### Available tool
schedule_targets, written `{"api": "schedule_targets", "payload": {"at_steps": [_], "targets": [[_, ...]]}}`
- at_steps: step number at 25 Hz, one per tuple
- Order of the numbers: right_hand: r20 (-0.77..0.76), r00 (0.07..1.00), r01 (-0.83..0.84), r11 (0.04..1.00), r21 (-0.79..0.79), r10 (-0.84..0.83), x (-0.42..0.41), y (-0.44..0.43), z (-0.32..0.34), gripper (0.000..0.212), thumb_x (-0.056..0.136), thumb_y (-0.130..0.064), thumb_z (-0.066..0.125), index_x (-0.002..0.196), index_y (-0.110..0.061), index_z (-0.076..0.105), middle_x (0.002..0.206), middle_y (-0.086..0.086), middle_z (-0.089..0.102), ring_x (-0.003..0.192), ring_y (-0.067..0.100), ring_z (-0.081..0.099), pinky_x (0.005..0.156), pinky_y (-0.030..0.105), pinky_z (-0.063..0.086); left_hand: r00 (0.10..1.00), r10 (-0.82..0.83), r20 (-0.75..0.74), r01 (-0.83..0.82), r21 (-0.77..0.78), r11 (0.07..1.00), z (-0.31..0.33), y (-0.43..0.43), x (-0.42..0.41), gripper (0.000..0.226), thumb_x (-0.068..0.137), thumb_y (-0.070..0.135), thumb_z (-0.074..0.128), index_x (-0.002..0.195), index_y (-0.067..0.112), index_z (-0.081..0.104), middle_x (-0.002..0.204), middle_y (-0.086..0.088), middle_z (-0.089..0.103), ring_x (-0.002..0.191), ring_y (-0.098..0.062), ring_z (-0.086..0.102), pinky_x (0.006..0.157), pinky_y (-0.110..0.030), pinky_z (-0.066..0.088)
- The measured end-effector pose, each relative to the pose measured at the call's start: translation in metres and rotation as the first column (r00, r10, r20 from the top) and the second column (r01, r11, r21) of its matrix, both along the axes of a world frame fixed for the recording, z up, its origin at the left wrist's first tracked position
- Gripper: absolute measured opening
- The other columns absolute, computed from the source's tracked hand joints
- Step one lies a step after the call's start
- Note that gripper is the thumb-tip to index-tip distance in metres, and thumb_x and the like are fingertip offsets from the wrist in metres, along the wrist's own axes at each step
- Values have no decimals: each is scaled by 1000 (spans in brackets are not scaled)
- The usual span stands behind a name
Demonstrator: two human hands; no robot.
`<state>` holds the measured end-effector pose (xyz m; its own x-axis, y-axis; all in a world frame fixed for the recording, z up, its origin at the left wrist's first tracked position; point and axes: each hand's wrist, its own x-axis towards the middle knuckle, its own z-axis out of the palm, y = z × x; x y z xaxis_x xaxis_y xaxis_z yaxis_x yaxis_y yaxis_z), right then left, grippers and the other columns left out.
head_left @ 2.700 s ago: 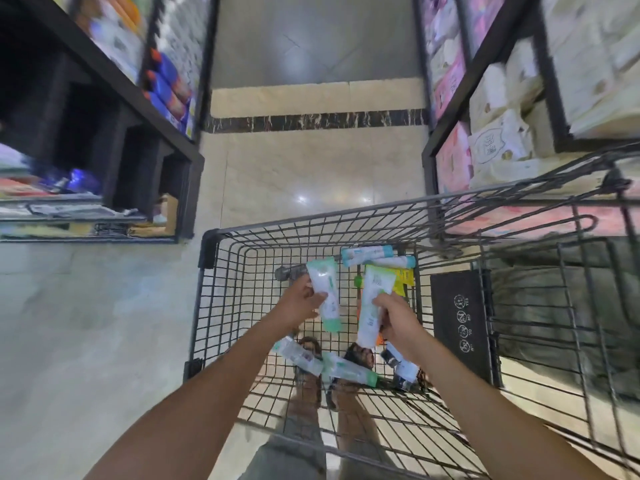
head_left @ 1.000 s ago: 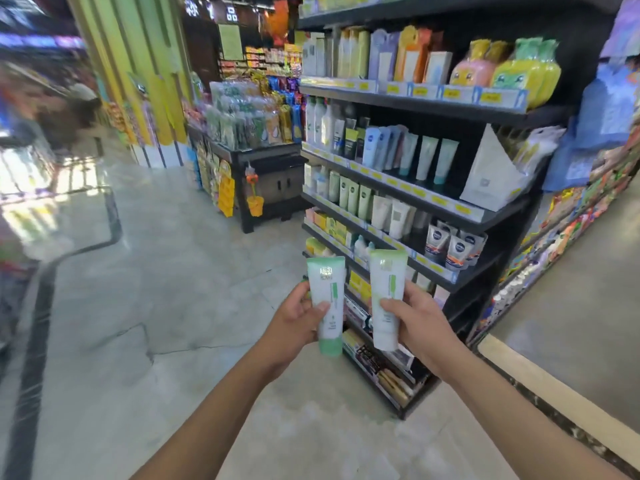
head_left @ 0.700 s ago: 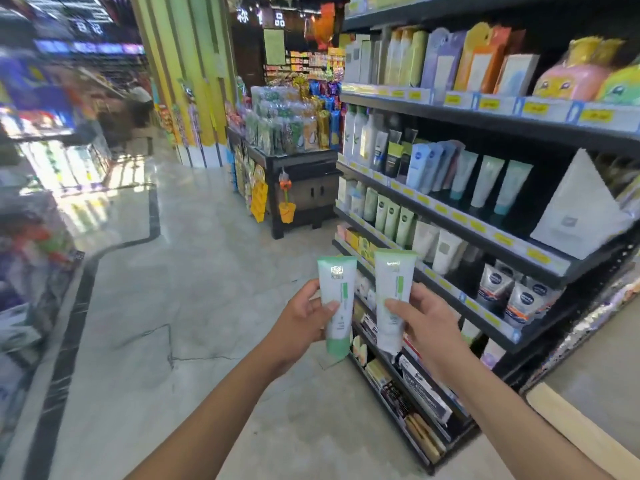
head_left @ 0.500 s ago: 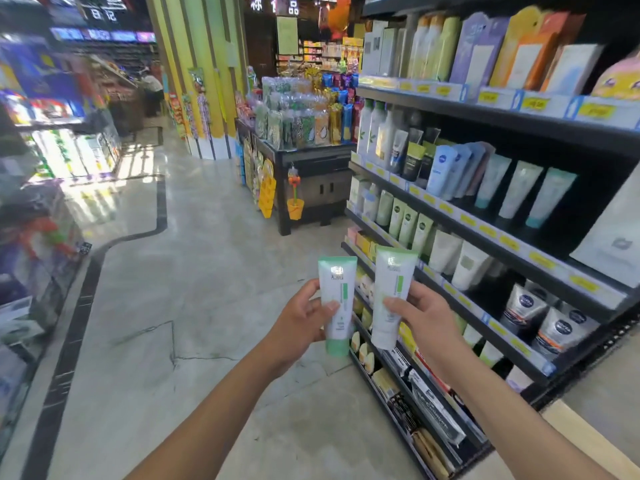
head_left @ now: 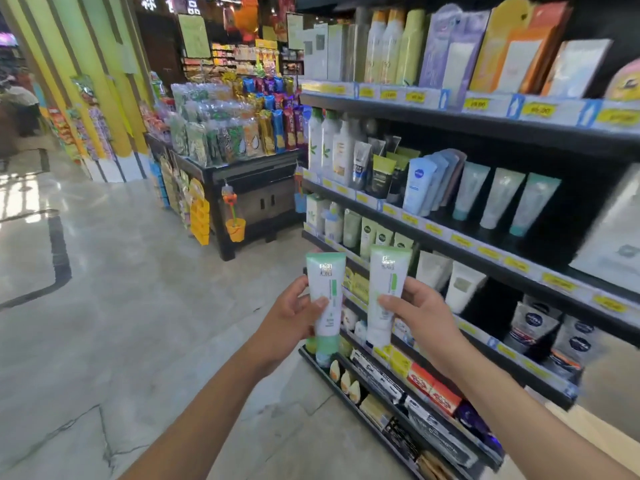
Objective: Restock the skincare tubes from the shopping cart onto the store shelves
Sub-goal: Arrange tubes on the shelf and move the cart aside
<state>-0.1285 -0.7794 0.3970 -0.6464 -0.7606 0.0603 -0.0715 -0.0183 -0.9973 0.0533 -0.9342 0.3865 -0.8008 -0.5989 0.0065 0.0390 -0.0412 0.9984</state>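
Tube (head_left: 326, 289) in left grip (head_left: 291, 323), twin (head_left: 387, 289) in right grip (head_left: 423, 317) (upright)

Black shelves (head_left: 450, 124) rise just beyond the right hand (head_left: 420, 317), tiers packed with upright tubes (head_left: 502, 199), bottles (head_left: 329, 143) and, lowest, boxes (head_left: 420, 379); yellow price tags (head_left: 488, 252) line each edge.

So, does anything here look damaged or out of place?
Only the floor: a jagged crack runs through it at lower left. The shelves look tidy, and nothing is spilled.
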Motion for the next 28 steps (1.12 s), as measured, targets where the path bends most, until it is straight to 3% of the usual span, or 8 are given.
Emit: {"api": "schedule_targets", "payload": {"at_steps": [10,15,21,28], "targets": [[0,958,285,958,11,-285,-69,-11,-4,31,94,-9,70,123,-19,69,118,-4,75,111,17,70,103,45,53,956,-295,-6,294,-15,956,5,-63,-117,35,106,14,54,139,25,53,123,-5,75,115,-30,71,97,-55,58],[-8,930,366,929,-54,-367,-121,-5,-5,32,94,-4,68,121,-21,71,120,-5,75,114,17,69,100,39,52,904,-426,9,426,-48,903,8,-74,-193,37,105,20,57,141,25,52,125,-6,74,116,-29,70,98,-53,57],[-9,913,404,909,-104,-407,-185,1,8,33,92,-6,70,123,-17,69,120,-1,75,113,18,70,96,38,54,880,-475,13,475,-53,879,11,-80,-264,34,105,20,56,138,26,53,124,-5,74,116,-29,70,97,-54,57],[-168,848,493,864,-98,-503,-255,5,45,30,91,-8,73,117,-21,71,114,-9,76,107,8,71,88,30,59,872,-490,9,490,-23,871,3,-76,-308,35,106,18,55,139,28,54,127,-2,73,117,-24,70,102,-57,54]]}}
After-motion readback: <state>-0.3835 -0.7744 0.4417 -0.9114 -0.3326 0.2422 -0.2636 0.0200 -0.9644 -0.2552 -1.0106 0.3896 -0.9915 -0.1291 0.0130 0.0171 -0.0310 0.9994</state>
